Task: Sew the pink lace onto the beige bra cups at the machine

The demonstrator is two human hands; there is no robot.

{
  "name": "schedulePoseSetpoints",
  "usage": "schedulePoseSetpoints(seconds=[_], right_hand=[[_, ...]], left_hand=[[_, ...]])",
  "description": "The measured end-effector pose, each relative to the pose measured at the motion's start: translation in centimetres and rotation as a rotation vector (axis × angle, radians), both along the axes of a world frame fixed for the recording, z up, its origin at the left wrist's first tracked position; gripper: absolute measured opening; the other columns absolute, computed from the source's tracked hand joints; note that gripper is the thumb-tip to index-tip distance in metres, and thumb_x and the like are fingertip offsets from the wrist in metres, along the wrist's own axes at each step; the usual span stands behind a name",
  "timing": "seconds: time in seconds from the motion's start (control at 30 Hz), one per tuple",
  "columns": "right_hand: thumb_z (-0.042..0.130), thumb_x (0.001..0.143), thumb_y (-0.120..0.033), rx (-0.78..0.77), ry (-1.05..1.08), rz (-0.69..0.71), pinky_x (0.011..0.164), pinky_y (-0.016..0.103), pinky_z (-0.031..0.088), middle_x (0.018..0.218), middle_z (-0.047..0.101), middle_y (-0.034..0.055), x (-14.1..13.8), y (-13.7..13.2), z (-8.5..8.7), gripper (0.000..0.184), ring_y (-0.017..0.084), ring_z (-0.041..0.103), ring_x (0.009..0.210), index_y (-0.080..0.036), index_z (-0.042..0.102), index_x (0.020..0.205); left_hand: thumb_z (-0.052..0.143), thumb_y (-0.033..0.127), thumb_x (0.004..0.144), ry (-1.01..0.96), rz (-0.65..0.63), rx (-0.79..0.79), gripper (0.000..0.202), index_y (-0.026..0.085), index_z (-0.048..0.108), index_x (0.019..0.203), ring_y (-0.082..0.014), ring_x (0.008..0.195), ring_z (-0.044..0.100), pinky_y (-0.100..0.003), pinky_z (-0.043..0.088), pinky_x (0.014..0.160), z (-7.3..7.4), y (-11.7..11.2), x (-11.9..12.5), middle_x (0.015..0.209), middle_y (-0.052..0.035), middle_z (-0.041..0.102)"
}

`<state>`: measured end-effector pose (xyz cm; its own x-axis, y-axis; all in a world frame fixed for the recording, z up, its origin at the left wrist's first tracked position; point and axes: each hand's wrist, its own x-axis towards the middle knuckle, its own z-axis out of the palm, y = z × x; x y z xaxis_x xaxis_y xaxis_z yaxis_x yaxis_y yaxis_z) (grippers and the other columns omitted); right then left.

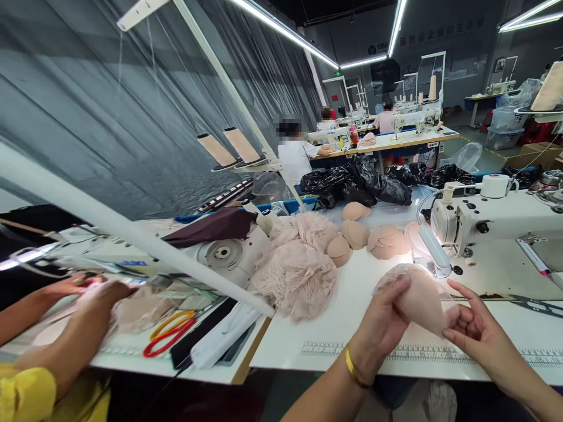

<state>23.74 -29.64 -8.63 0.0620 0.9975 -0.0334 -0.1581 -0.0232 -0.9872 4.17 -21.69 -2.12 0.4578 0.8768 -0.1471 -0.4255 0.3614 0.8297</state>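
A beige bra cup [421, 302] with a lacy edge is held up above the front of the white sewing table. My left hand [387, 319], a gold bracelet at its wrist, grips the cup's left side with the thumb on top. At the cup's lower right tip, my right hand [472, 328] pinches the edge between thumb and curled fingers, its index finger stretched out. Just behind the cup is the lit needle area of a white sewing machine [497, 234]. Several beige bra cups [387, 241] lie beyond my left hand, beside a heap of pale pink lace fabric [297, 275].
A ruler strip [325, 348] runs along the table's front. A slanted white thread-stand pole [145, 237] crosses the left. There, a co-worker's hands [94, 287] handle fabric near red and yellow scissors [170, 333]. Black plastic bags [356, 180] lie behind the table.
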Motion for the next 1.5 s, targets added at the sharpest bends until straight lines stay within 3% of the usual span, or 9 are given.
schedulePoseSetpoints(seconds=[0.07,0.17,0.23,0.3,0.37,0.47,0.67,1.03,1.5], right_hand=[[0.075,0.092,-0.041,0.141,-0.265,0.067,0.080,0.036,0.053,0.092,0.072,0.0021,2.1,1.3,0.2,0.060,0.021,0.067,0.085,-0.035,0.053,0.147],[0.060,0.100,-0.025,0.546,-0.816,0.219,0.082,0.037,0.050,0.099,0.075,0.0031,4.9,4.6,1.1,0.019,0.022,0.064,0.090,-0.034,0.073,0.111],[0.053,0.102,-0.018,0.722,-1.102,0.295,0.080,0.036,0.047,0.097,0.076,0.0014,5.9,7.0,1.7,0.025,0.021,0.062,0.087,-0.032,0.074,0.100],[0.050,0.102,-0.012,0.770,-1.234,0.312,0.077,0.033,0.046,0.093,0.076,0.0011,6.3,8.7,1.9,0.030,0.020,0.062,0.087,-0.030,0.073,0.093],[0.048,0.100,-0.007,0.755,-1.254,0.304,0.073,0.030,0.046,0.095,0.075,0.0020,6.4,9.5,1.9,0.033,0.021,0.063,0.097,-0.028,0.072,0.092],[0.044,0.097,-0.001,0.711,-1.231,0.318,0.075,0.029,0.045,0.104,0.077,0.0022,6.7,9.2,1.5,0.041,0.022,0.062,0.112,-0.029,0.074,0.102],[0.042,0.101,-0.009,0.624,-1.283,0.311,0.069,0.031,0.043,0.098,0.076,0.0042,7.2,8.6,1.3,0.037,0.021,0.063,0.087,-0.028,0.074,0.100],[0.046,0.100,-0.018,0.515,-1.243,0.205,0.075,0.033,0.049,0.105,0.078,0.0001,7.6,9.2,0.9,0.035,0.022,0.064,0.085,-0.034,0.077,0.103],[0.039,0.102,-0.018,0.475,-1.396,0.195,0.072,0.033,0.048,0.106,0.077,-0.0001,7.7,8.7,0.7,0.040,0.022,0.062,0.082,-0.034,0.076,0.104]], left_hand=[[0.080,0.053,0.082,0.129,-0.328,0.295,0.041,0.024,0.079,0.111,-0.0272,0.101,0.068,-0.040,0.051,0.097,1.2,0.4,-1.0,0.109,-0.0080,0.075],[0.083,0.027,0.076,0.353,-0.709,0.712,0.011,0.027,0.082,0.086,-0.0286,0.098,0.066,-0.046,0.040,0.107,2.1,2.1,-1.4,0.099,-0.0065,0.075],[0.074,0.010,0.074,0.563,-0.789,1.066,0.014,0.024,0.076,0.071,-0.0291,0.104,0.064,-0.050,0.028,0.113,1.7,3.9,-0.5,0.100,-0.0072,0.075],[0.068,0.004,0.073,0.731,-0.818,1.365,0.019,0.022,0.073,0.069,-0.0282,0.107,0.062,-0.052,0.025,0.112,0.8,5.9,0.8,0.106,-0.0076,0.074],[0.069,0.003,0.072,0.773,-0.839,1.461,0.019,0.021,0.073,0.071,-0.0262,0.103,0.063,-0.049,0.029,0.108,-0.1,7.4,1.7,0.108,-0.0071,0.074],[0.070,0.005,0.073,0.795,-0.811,1.487,0.019,0.023,0.075,0.076,-0.0252,0.102,0.063,-0.046,0.033,0.104,-0.8,8.1,2.1,0.112,-0.0060,0.074],[0.070,0.006,0.074,0.885,-0.630,1.430,0.022,0.024,0.077,0.083,-0.0275,0.099,0.065,-0.049,0.031,0.104,-1.7,6.1,1.9,0.116,-0.0079,0.072],[0.073,0.004,0.070,0.941,-0.511,1.397,0.020,0.021,0.076,0.080,-0.0318,0.106,0.064,-0.048,0.031,0.101,-2.9,5.3,3.5,0.115,-0.0080,0.071],[0.063,0.011,0.083,1.093,-0.653,1.373,0.024,0.027,0.077,0.096,-0.0255,0.116,0.062,-0.048,0.036,0.099,-1.9,4.8,3.6,0.132,-0.0016,0.065]])
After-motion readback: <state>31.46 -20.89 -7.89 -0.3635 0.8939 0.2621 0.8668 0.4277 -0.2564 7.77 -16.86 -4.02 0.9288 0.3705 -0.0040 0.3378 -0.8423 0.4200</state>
